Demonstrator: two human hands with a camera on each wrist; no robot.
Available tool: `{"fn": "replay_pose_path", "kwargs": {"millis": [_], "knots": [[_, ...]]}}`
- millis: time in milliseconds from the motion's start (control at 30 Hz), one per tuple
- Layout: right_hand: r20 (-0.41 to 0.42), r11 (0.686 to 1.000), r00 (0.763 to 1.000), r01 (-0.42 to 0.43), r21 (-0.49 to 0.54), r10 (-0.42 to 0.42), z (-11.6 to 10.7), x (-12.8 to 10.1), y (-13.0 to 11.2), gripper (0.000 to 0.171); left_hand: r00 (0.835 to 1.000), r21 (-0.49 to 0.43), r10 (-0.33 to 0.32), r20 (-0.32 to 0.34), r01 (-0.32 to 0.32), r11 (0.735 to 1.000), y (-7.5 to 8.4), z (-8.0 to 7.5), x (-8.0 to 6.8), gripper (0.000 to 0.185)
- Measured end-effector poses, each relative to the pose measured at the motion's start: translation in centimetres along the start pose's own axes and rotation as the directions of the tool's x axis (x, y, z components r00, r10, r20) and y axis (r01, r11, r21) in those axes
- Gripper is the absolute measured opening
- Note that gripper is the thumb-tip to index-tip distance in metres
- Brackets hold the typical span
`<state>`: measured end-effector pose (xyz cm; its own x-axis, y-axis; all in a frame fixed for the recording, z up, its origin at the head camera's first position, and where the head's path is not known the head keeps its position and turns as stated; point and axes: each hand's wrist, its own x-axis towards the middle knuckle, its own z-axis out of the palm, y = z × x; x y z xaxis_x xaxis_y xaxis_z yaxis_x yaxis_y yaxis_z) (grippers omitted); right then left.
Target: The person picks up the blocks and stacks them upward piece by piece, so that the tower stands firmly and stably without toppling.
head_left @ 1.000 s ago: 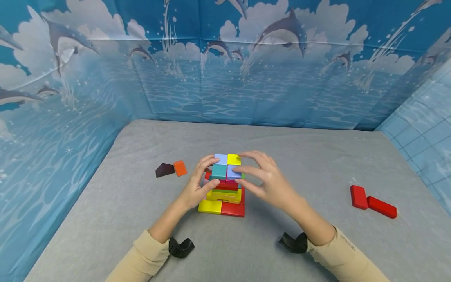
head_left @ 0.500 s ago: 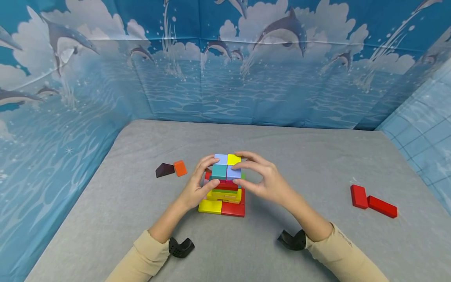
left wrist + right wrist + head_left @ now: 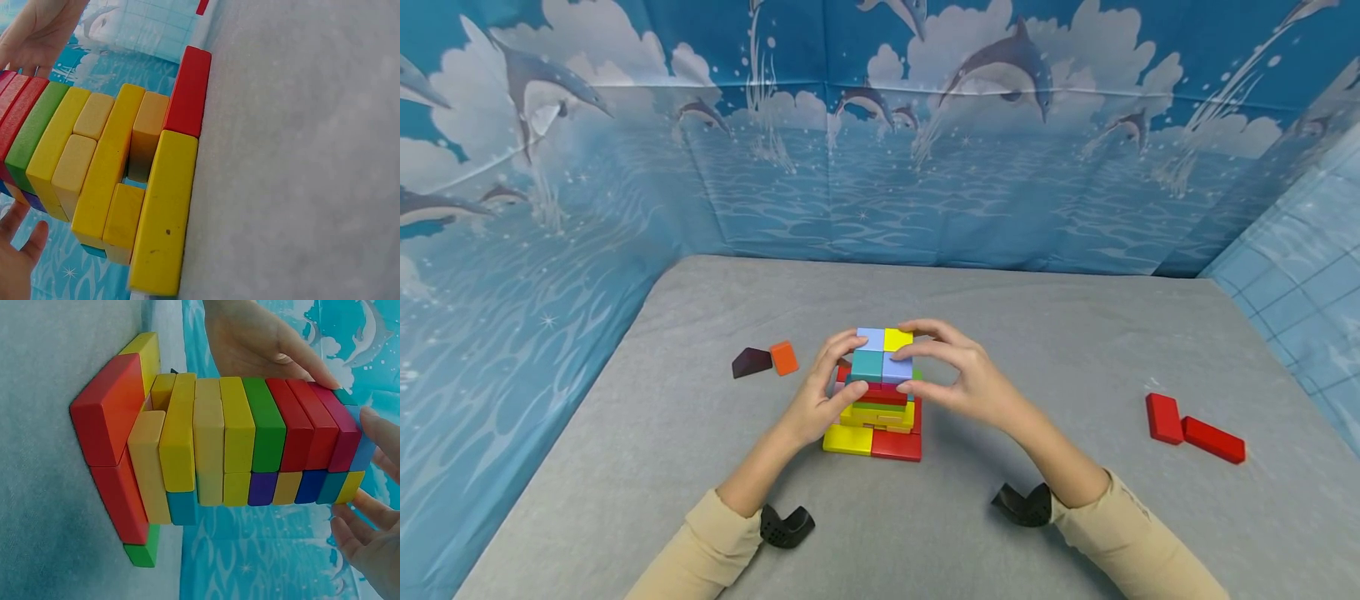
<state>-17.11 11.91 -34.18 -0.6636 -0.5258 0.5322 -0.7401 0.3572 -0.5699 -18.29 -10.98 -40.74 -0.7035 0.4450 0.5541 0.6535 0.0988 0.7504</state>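
Observation:
A tower of coloured wooden blocks [image 3: 880, 417] stands upright on the grey cloth, on a base of yellow and red blocks. Its top layer has a teal block [image 3: 867, 365], two light blue blocks and a yellow block [image 3: 898, 339]. My left hand [image 3: 820, 396] holds this layer from the left, thumb at the front and forefinger at the back. From the right, my right hand [image 3: 970, 375] spans the same layer, its thumb on the front light blue block [image 3: 364, 440] and fingers by the yellow one. Below the hands, green, purple and yellow blocks show in the right wrist view.
A dark block [image 3: 752, 362] and an orange block [image 3: 785, 358] lie left of the tower. Far to the right lie two red blocks [image 3: 1164, 418]. A blue dolphin-print curtain [image 3: 880, 183] hangs behind the table [image 3: 625, 450].
My right hand has moved slightly left and closed in on the tower's top blocks, its thumb and fingertips now against them. My left hand and the tower stay put.

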Motion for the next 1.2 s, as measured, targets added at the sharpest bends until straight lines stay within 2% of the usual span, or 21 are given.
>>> {"fn": "replay_pose_path", "kwargs": {"millis": [133, 233, 400, 500, 533, 633, 667, 767, 800, 867, 1033, 1133, 1200], "knots": [[0.007, 1.000, 1.000, -0.010, 0.013, 0.010, -0.1, -0.1, 0.2, 0.039, 1.000, 0.001, -0.001, -0.003, 0.001, 1.000, 0.0, 0.1, 0.0, 0.051], [-0.016, 0.999, 0.999, -0.036, 0.004, 0.036, -1.0, -0.7, 0.5, 0.043, 1.000, 0.001, -0.003, -0.007, 0.003, 1.000, 0.0, 0.1, 0.0, 0.052], [-0.138, 0.988, 0.984, -0.125, -0.091, 0.112, -4.6, -3.0, 0.7, 0.044, 1.000, 0.012, -0.007, -0.009, 0.007, 1.000, 0.1, 0.2, 0.0, 0.053], [-0.198, 0.958, 0.960, -0.232, -0.171, 0.197, -7.5, -6.0, 3.0, 0.045, 1.000, 0.006, 0.005, -0.012, -0.005, 1.000, 0.1, 0.2, -0.1, 0.053], [-0.209, 0.942, 0.948, -0.279, -0.187, 0.239, -8.5, -7.3, 4.2, 0.046, 1.000, 0.003, 0.011, -0.014, -0.011, 1.000, 0.1, 0.1, -0.1, 0.053], [-0.245, 0.880, 0.915, -0.384, -0.279, 0.321, -11.7, -13.2, 10.4, 0.051, 0.999, -0.007, 0.027, -0.020, -0.027, 1.000, 0.4, 0.1, 0.0, 0.051], [-0.252, 0.850, 0.900, -0.424, -0.313, 0.356, -12.8, -15.1, 11.9, 0.052, 0.999, -0.007, 0.030, -0.022, -0.030, 1.000, 0.9, 0.0, 0.1, 0.051], [-0.234, 0.779, 0.855, -0.519, -0.351, 0.464, -15.7, -19.7, 14.0, 0.054, 0.999, -0.005, 0.028, -0.020, -0.028, 1.000, 2.4, -0.1, 0.3, 0.050], [-0.228, 0.754, 0.835, -0.550, -0.360, 0.501, -16.6, -21.0, 14.0, 0.054, 1.000, -0.002, 0.024, -0.019, -0.024, 1.000, 2.9, -0.2, 0.4, 0.049], [-0.205, 0.689, 0.781, -0.620, -0.375, 0.590, -17.8, -22.7, 13.0, 0.054, 1.000, -0.003, 0.022, -0.017, -0.022, 1.000, 3.6, -0.2, 0.6, 0.050], [-0.172, 0.574, 0.661, -0.730, -0.372, 0.730, -19.5, -27.2, 12.9, 0.055, 1.000, -0.002, 0.018, -0.023, -0.018, 1.000, 3.7, -0.2, 0.6, 0.050], [-0.183, 0.537, 0.626, -0.758, -0.370, 0.758, -19.9, -29.1, 13.2, 0.056, 0.999, 0.007, 0.024, -0.027, -0.024, 1.000, 3.6, -0.1, 0.6, 0.049], [-0.191, 0.523, 0.614, -0.767, -0.372, 0.766, -19.9, -29.9, 13.5, 0.056, 0.999, 0.008, 0.028, -0.029, -0.028, 1.000, 3.6, -0.1, 0.6, 0.048]]}}
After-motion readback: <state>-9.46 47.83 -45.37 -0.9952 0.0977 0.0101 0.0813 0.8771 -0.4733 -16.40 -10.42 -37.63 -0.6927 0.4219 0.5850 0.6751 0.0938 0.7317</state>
